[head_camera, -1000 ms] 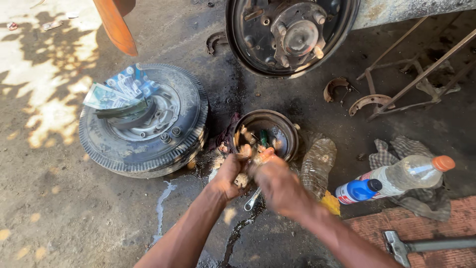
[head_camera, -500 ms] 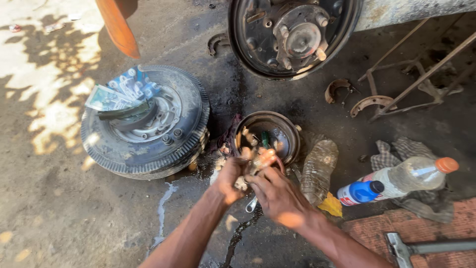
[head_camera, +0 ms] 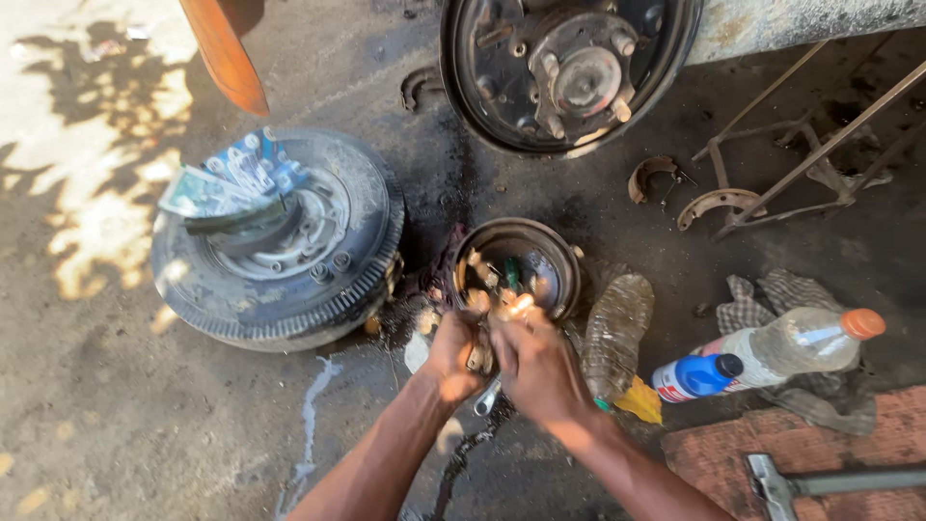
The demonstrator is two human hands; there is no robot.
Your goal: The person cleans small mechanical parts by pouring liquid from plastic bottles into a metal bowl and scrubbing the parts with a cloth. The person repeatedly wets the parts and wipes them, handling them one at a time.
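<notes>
My left hand [head_camera: 451, 355] and my right hand [head_camera: 533, 365] are pressed together over the near rim of a round metal brake drum [head_camera: 555, 253] lying on the ground. Both are greasy and blurred, with the fingers curled around a small object between them; I cannot tell what it is. Small parts lie inside the drum. A metal tool [head_camera: 485, 397] shows just below my hands.
A small tyre on its rim [head_camera: 280, 241] lies left, with packets on it. A wheel hub with studs [head_camera: 569, 72] stands at the top. Brake shoes [head_camera: 716, 201], a clear bottle [head_camera: 615, 333], a blue bottle [head_camera: 696, 376], an orange-capped bottle [head_camera: 796, 345], rags and a hammer [head_camera: 830, 480] lie right.
My hands stay joined at the drum's near edge, rubbing or turning the small object slightly. The view has shifted a little; nothing else has moved.
</notes>
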